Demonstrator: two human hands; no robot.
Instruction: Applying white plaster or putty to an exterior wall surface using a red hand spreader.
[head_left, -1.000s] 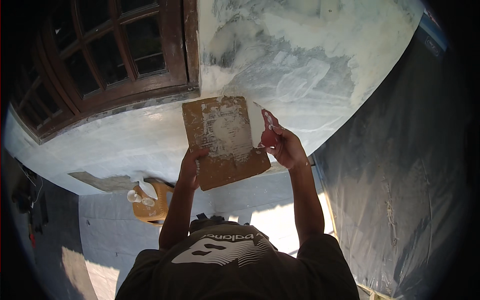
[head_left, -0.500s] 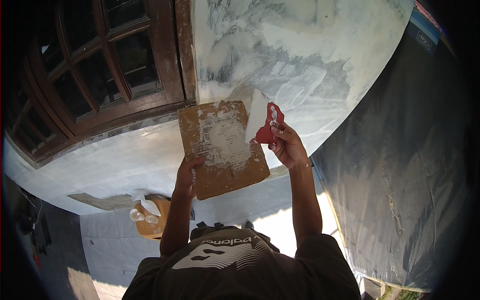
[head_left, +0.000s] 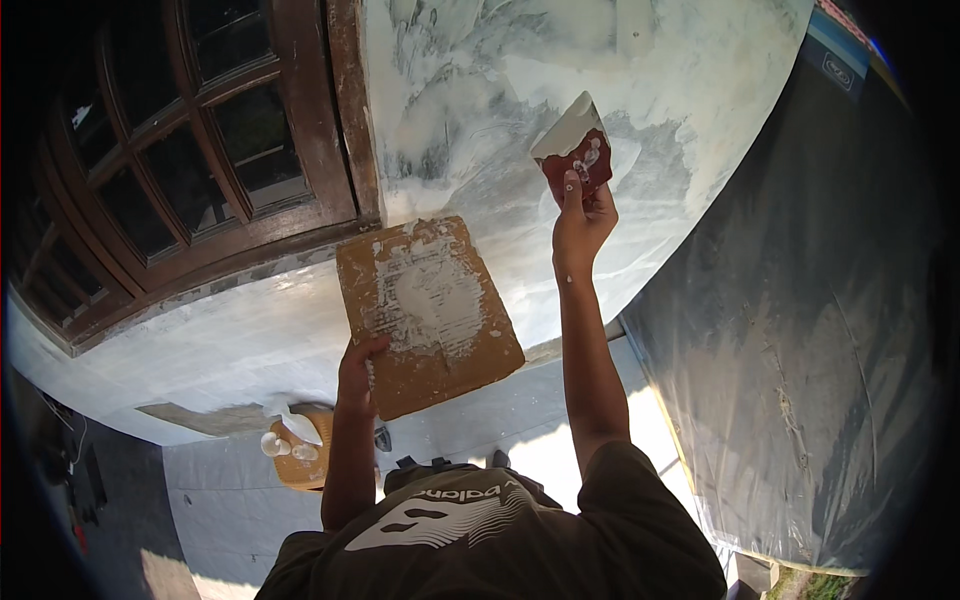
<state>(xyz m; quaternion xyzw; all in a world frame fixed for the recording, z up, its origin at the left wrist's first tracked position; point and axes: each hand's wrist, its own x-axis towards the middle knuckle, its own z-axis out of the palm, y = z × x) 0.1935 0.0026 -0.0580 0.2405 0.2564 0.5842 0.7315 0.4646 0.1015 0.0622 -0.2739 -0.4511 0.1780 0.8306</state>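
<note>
My left hand point(head_left: 358, 372) grips the lower left edge of a flat brown board point(head_left: 455, 375), its thumb lying on top. White putty point(head_left: 432, 300) is smeared over the middle of the board. Up and to the right, my right hand point(head_left: 583, 225) pinches a red scraper point(head_left: 565, 178) with thumb and fingers. A layer of white putty covers the scraper's upper edge, and a few dabs sit on its red face. The scraper is raised in front of the patchy grey-and-white wall point(head_left: 480, 120); whether it touches the wall I cannot tell.
A brown wooden window frame point(head_left: 305, 120) with glass panes stands at the upper left. Below, a yellowish stool point(head_left: 300, 470) bears a white bag point(head_left: 303, 428) and small white containers point(head_left: 272, 445). A dark plastic sheet point(head_left: 770, 330) hangs along the right.
My right hand has lifted the scraper up and to the right, off the board and toward the wall. The board in my left hand has shifted slightly left and down.
</note>
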